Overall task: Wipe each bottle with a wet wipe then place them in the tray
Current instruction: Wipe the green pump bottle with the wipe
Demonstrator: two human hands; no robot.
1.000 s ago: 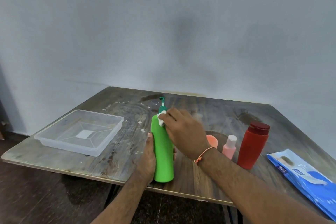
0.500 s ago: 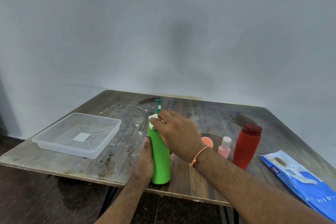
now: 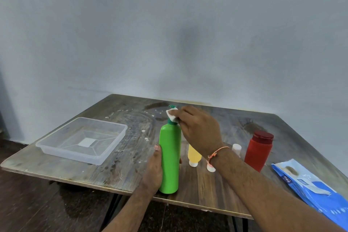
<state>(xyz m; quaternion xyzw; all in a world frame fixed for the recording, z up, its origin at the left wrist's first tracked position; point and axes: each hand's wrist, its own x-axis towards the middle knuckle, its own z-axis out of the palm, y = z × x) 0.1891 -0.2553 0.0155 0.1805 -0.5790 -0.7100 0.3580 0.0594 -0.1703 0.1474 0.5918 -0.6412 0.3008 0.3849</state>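
the left hand gripped the green bottle upright to steady it on the table while the right hand pinched a wet wipe against its pump neck.

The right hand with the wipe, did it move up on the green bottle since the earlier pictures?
Yes. The right hand moved the wipe from the green bottle shoulder up onto its pump.

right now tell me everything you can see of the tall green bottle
The tall bright green plastic bottle is a smooth, unlabelled cylinder with a darker green pump top. It stands upright near the front edge of the worn wooden table. The left hand grips its lower body, and the right hand presses a small white wet wipe against the pump neck.
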